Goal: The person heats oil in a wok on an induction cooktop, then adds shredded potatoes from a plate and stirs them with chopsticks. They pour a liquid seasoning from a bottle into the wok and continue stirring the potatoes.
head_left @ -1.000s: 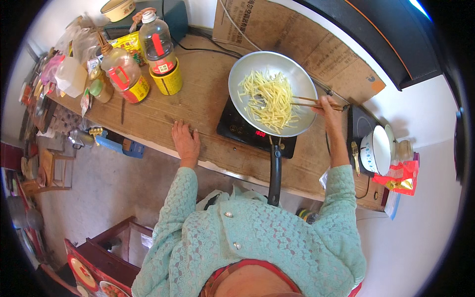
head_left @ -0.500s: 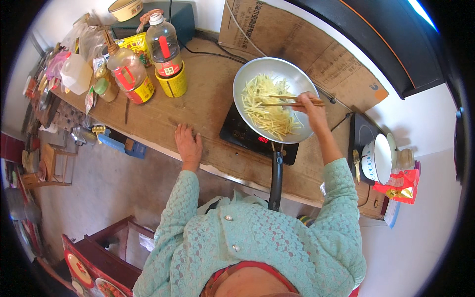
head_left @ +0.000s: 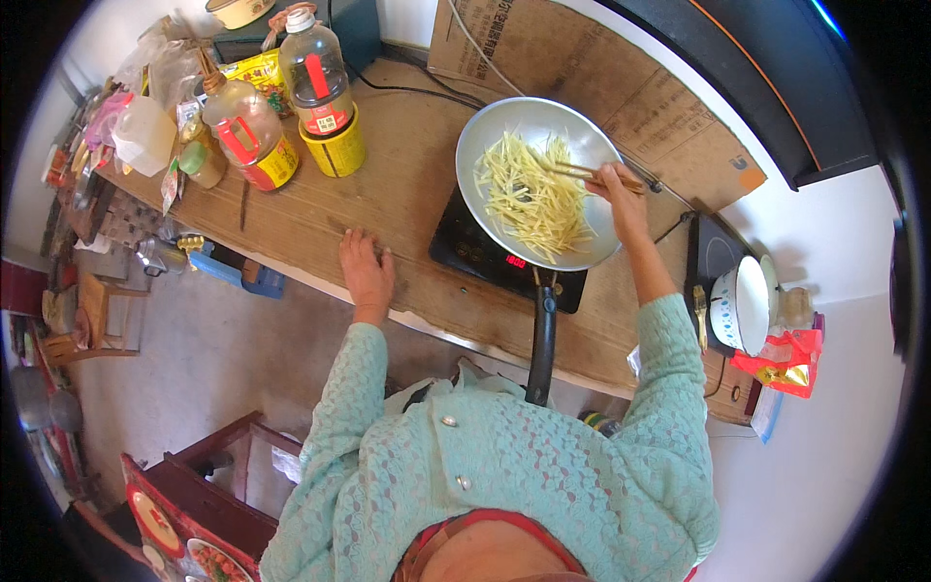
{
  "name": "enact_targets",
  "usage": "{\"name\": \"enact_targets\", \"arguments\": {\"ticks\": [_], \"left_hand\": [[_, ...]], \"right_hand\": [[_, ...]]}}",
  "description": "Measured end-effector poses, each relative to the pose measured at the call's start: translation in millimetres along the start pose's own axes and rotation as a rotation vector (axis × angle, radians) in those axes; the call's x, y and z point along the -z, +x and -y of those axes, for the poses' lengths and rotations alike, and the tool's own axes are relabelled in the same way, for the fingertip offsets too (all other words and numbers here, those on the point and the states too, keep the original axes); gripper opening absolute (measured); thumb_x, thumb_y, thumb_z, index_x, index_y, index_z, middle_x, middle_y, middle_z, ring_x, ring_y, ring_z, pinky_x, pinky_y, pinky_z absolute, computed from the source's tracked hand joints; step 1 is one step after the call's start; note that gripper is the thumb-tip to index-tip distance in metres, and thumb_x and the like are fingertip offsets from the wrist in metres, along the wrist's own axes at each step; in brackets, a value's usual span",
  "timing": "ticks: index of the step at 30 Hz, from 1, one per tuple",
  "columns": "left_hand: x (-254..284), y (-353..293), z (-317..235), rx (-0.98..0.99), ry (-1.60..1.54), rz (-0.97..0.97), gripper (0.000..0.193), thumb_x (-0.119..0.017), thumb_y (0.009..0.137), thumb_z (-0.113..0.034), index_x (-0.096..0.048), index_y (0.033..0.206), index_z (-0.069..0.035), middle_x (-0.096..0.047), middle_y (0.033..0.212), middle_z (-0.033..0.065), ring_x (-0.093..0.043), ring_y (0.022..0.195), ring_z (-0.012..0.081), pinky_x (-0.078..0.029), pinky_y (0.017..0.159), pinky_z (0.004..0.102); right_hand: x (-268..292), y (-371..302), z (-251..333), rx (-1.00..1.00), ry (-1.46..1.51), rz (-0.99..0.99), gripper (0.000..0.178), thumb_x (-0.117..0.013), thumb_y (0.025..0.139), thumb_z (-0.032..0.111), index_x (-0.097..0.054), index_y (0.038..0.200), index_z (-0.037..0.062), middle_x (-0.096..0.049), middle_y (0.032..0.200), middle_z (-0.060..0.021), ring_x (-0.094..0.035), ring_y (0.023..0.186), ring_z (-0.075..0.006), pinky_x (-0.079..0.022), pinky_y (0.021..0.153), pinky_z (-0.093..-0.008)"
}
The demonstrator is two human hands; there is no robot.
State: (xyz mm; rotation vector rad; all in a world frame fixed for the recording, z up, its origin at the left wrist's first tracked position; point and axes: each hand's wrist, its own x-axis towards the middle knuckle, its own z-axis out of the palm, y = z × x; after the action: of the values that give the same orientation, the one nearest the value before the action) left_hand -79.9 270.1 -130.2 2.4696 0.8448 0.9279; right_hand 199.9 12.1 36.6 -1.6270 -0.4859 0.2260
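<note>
Chopsticks [head_left: 574, 172] are gripped toward their right end by the right hand [head_left: 623, 196], probably so that it is kept off the pale strips [head_left: 531, 199] in the pan [head_left: 589, 138] on the cooker [head_left: 460, 233]. The left hand [head_left: 368, 274] is laid flat, empty, on the bench [head_left: 412, 145], perhaps for support.

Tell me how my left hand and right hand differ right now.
Your left hand is open and empty; your right hand grips wooden chopsticks. The left hand rests on the brown tabletop near its front edge, while the right hand is raised by the right side of the frying pan. Both are bare, coming out of mint-green lacy sleeves.
</note>
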Motion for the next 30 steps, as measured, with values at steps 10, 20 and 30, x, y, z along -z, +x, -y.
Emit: {"name": "enact_targets", "arguments": {"ticks": [10,20,30], "left_hand": [[1.3,3.0,-6.6,-0.003,0.023,0.006,0.032,-0.062,0.074,-0.013,-0.052,0.102,-0.001,-0.047,0.121,0.0185,-0.036,0.121,0.0376,-0.027,0.103,0.0465],[-2.8,0.6,-1.5,-0.017,0.018,-0.002,0.032,-0.063,0.073,-0.014,-0.052,0.101,-0.002,-0.047,0.122,0.0179,-0.036,0.121,0.0377,-0.027,0.103,0.0473],[-1.9,0.6,-1.2,-0.006,0.023,-0.004,0.032,-0.063,0.072,-0.013,-0.051,0.101,-0.003,-0.047,0.122,0.0182,-0.037,0.120,0.0379,-0.027,0.103,0.0467]], "right_hand": [[59.7,-40.9,28.1,-0.139,-0.085,-0.018,0.027,-0.053,0.090,0.027,-0.056,0.079,0.0031,-0.055,0.077,-0.0051,-0.059,0.072,-0.0143,-0.055,0.067,-0.0294],[-42.6,-34.0,22.1,0.024,0.108,0.105,0.026,-0.052,0.092,0.025,-0.055,0.080,0.0025,-0.057,0.081,-0.0047,-0.061,0.078,-0.0157,-0.053,0.070,-0.0276],[50.2,-45.1,57.1,-0.129,-0.089,0.079,0.024,-0.056,0.089,0.026,-0.060,0.083,0.0028,-0.060,0.080,-0.0064,-0.062,0.076,-0.0159,-0.054,0.069,-0.0298]]}}
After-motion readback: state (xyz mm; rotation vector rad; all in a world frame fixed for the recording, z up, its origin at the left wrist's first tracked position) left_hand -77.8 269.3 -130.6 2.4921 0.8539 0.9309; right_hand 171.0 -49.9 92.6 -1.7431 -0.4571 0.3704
